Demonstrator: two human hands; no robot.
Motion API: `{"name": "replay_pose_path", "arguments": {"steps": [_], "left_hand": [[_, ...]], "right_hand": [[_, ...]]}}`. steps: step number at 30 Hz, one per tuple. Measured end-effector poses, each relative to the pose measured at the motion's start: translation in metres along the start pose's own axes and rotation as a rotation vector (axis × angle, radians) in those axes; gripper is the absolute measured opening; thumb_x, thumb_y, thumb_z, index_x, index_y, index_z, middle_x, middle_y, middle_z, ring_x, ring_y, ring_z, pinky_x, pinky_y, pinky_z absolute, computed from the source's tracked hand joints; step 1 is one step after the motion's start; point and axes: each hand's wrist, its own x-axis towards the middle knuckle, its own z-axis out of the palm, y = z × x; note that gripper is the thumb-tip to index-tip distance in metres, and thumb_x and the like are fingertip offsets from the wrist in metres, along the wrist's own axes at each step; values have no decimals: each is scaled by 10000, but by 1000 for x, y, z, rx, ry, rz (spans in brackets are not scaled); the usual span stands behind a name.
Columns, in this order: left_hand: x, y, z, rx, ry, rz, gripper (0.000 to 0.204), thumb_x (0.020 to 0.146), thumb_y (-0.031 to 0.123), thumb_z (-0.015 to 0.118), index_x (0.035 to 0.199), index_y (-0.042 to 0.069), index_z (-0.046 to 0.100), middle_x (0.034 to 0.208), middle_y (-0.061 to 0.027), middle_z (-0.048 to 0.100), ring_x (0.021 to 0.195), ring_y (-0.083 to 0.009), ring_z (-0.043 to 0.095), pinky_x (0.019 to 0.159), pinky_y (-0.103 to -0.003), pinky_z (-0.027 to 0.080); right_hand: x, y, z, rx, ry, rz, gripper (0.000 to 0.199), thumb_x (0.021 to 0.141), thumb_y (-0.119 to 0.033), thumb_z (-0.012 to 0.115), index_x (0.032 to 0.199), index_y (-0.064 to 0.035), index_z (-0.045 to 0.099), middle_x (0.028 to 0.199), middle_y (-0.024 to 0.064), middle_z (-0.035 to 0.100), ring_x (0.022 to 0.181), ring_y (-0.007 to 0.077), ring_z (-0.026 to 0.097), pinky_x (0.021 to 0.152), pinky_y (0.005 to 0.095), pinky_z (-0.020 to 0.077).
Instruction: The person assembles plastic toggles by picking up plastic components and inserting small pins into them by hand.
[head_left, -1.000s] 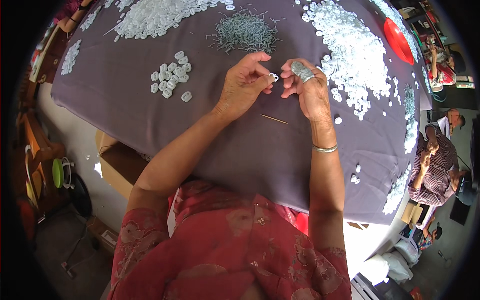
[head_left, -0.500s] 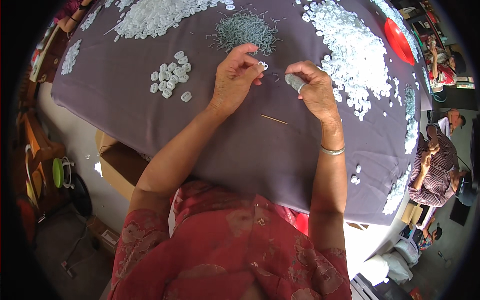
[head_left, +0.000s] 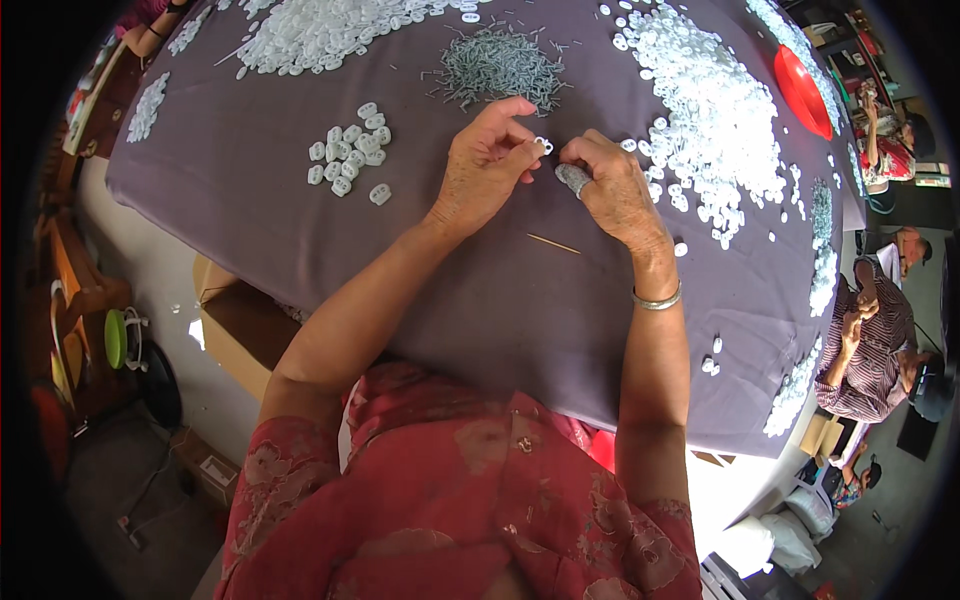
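Observation:
My left hand (head_left: 484,172) pinches a small white plastic piece (head_left: 544,146) between thumb and fingertips; the piece has openings in it. Just right of it, my right hand (head_left: 612,190) is closed, thumb against fingers, with a grey cover (head_left: 572,179) on one digit. Anything between those fingertips is too small or hidden to make out. Below both hands a thin wooden toothpick-like stick (head_left: 554,243) lies on the dark tablecloth (head_left: 480,320). Beyond them spreads a heap of short grey pins (head_left: 500,68). A cluster of white two-holed oval pieces (head_left: 350,152) lies to the left.
Large heaps of white pieces lie at the far left (head_left: 325,35) and right (head_left: 700,110). A red bowl (head_left: 803,92) stands at the far right. An open cardboard box (head_left: 240,330) sits below the table's left edge. Another person in a striped shirt (head_left: 868,340) is at the right.
My right hand has come left, closer to the white piece, and its fingers have curled in more. My left hand keeps its pinch. The whole view has shifted slightly.

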Motion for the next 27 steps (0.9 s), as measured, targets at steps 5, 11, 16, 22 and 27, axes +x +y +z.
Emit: {"name": "replay_pose_path", "arguments": {"steps": [5, 11, 16, 22, 27], "left_hand": [[1, 0, 2, 15, -31, 4, 354, 843, -5, 587, 1176, 30, 471, 792, -14, 572, 703, -67, 553, 595, -220, 477], [-2, 3, 4, 78, -78, 3, 354, 849, 0, 584, 1182, 28, 468, 785, -4, 561, 709, -65, 554, 602, -218, 475], [-3, 3, 6, 72, -145, -8, 367, 849, 4, 586, 1194, 41, 466, 786, 6, 549, 706, -55, 544, 601, -210, 465], [-3, 1, 6, 75, -164, -2, 382, 839, -10, 583, 1197, 56, 469, 779, 14, 544, 692, -47, 534, 591, -207, 459], [-3, 0, 6, 72, -157, 2, 395, 830, -15, 586, 1200, 57, 470, 763, 17, 542, 674, -42, 530, 582, -203, 456]], "right_hand": [[-4, -1, -8, 541, 58, 336, 27, 866, -31, 569, 842, -27, 581, 777, 19, 607, 660, 73, 537, 550, 217, 437], [2, -8, -13, 749, 75, 188, 79, 872, -2, 558, 922, -24, 615, 815, -6, 600, 716, 60, 550, 602, 204, 475], [2, -10, -13, 715, 42, 154, 117, 860, 26, 551, 923, -26, 635, 843, -7, 603, 743, 71, 548, 653, 213, 473], [1, -9, -15, 520, 25, 104, 176, 839, 78, 516, 915, -22, 638, 856, -3, 603, 746, 77, 535, 688, 206, 443], [1, -15, -13, 581, 13, 120, 236, 825, 106, 496, 970, -21, 633, 878, -5, 615, 805, 66, 547, 739, 207, 448]]}}
